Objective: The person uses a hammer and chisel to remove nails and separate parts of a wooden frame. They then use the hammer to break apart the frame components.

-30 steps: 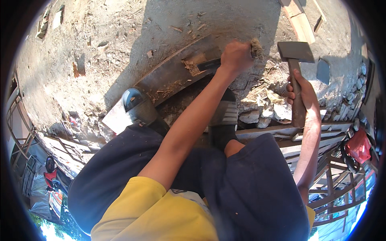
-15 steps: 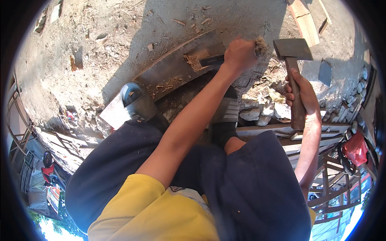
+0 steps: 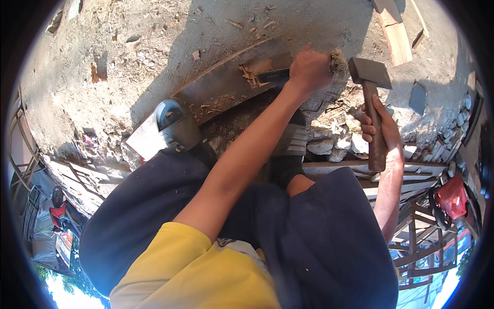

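My left hand is closed around a chisel, its dark flat blade pointing left and its frayed, fibrous handle end sticking out on the right. The blade rests at a rough, splintered cut in a dark wooden board that lies on the ground between my feet. In my right hand is a hammer with a heavy metal head and a thick wooden handle. Its head stands a short gap to the right of the chisel's handle end. What the fingers of my left hand cover is hidden.
My sandalled left foot is beside the board's near end. Wood chips and broken stones lie to the right of my feet. A pale timber piece is at the far right, a red bag at the right edge.
The hammer has come slightly left and nearer to me, its head tilting and closing in on the chisel's handle end. My left hand keeps its grip on the chisel, almost still.
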Action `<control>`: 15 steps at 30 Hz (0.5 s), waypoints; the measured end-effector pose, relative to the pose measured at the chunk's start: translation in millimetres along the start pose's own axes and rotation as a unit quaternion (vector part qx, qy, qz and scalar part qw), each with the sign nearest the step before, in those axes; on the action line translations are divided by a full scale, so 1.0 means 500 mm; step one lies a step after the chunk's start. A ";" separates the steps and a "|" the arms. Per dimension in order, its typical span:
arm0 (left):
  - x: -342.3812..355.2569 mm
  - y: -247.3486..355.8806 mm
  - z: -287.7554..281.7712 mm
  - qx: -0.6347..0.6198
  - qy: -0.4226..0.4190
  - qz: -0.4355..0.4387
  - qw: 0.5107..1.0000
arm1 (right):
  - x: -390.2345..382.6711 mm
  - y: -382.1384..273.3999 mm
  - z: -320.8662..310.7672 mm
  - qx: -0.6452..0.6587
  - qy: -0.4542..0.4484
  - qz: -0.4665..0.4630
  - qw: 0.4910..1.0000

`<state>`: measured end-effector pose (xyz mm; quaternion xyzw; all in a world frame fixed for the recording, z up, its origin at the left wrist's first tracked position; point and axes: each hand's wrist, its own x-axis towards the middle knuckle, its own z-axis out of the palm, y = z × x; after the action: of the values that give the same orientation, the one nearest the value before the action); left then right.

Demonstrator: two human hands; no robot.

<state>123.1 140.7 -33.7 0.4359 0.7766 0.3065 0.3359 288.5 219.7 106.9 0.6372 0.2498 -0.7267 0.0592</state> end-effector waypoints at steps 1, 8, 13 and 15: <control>0.003 0.005 -0.008 0.003 -0.003 0.011 1.000 | -0.002 -0.004 -0.009 -0.029 0.043 -0.040 0.998; 0.008 0.000 0.021 0.003 0.009 0.040 0.999 | -0.012 -0.125 -0.180 0.110 0.114 -0.335 0.929; 0.009 -0.009 0.011 -0.019 -0.002 -0.021 1.000 | 0.014 0.022 0.042 -0.071 0.104 -0.168 0.978; 0.012 -0.008 0.016 0.021 0.017 0.023 0.999 | -0.001 0.035 0.058 -0.190 0.063 -0.111 0.973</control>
<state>125.1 145.6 -42.8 0.4553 0.7781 0.3054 0.3065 269.7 191.9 104.0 0.6270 0.4562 -0.6261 0.0822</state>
